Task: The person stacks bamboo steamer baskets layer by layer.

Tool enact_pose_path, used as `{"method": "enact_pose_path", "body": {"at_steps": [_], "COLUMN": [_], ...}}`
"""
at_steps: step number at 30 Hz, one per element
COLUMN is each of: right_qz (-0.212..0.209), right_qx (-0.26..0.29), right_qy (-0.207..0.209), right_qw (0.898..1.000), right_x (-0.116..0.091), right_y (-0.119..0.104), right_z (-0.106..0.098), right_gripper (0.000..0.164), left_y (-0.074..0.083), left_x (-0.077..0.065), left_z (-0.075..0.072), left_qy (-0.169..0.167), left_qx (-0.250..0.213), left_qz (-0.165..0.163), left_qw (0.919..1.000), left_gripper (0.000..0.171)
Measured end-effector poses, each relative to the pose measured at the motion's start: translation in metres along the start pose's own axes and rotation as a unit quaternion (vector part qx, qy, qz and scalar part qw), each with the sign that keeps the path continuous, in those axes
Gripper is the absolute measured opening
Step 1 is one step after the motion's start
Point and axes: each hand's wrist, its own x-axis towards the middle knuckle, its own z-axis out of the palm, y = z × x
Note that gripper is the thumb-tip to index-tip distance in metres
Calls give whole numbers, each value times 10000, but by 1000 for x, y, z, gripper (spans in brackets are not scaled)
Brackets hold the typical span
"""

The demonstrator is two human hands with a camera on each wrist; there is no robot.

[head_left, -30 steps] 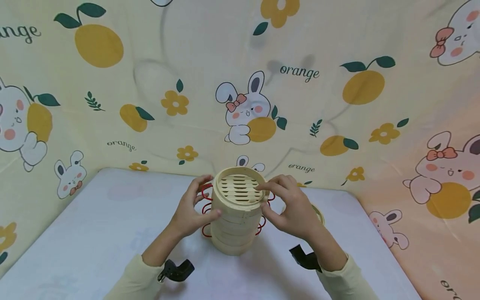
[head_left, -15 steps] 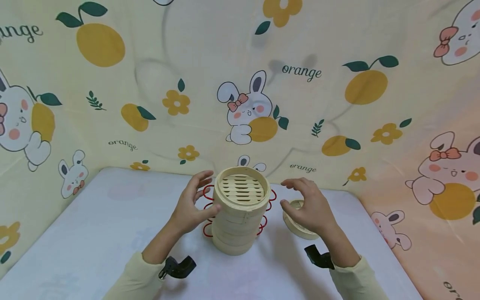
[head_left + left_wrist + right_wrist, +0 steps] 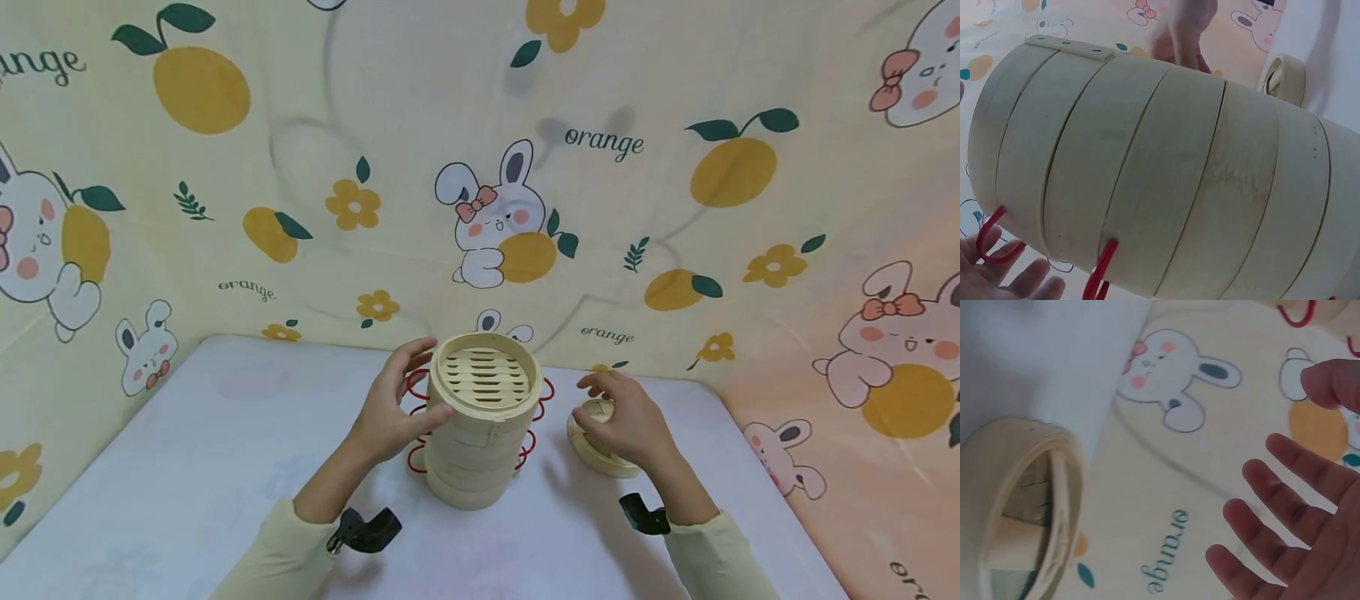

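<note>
A tall stack of bamboo steamer baskets [image 3: 474, 454] stands upright on the table, its slatted top [image 3: 486, 377] facing up. Red cord loops [image 3: 1105, 265] stick out from its sides. My left hand [image 3: 390, 417] is at the stack's upper left, thumb toward the front and fingers along the side, loosely bent by a red loop in the left wrist view. To the right lies a round bamboo steamer lid [image 3: 609, 465], a strip crossing it. Over this lid hovers my right hand [image 3: 632, 423], which partly covers it in the head view; its spread fingers [image 3: 1297, 512] hold nothing.
Behind the white table [image 3: 247, 467] hangs a cloth backdrop [image 3: 420, 100] printed with rabbits and oranges. Black mounts [image 3: 366, 531] sit at both wrists. The lid stands a short gap right of the stack.
My right hand has left the stack's upper right rim and moved right, then down over the lid, uncovering part of it. The left hand stays beside the stack, shifting only slightly.
</note>
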Motion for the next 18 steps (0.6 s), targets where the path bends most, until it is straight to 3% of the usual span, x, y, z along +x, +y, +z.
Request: {"method": "enact_pose_path", "body": {"at_steps": [4,18], "right_qz": [116,503], "right_qx": [-49,-59], "right_qy": [-126,-437], "right_qw": [9998,9978], "right_x": [-3,-12], "right_y": [8,24], "right_z": [5,22], "right_gripper": [31,34], "left_y": [0,-4], "left_x": [0,0], "left_z": [1,6], "left_qy": [3,-123], "left_qx": [140,217], "left_qz": [-183,-343], "left_qw": [9997,9991], "left_gripper": [82,83]}}
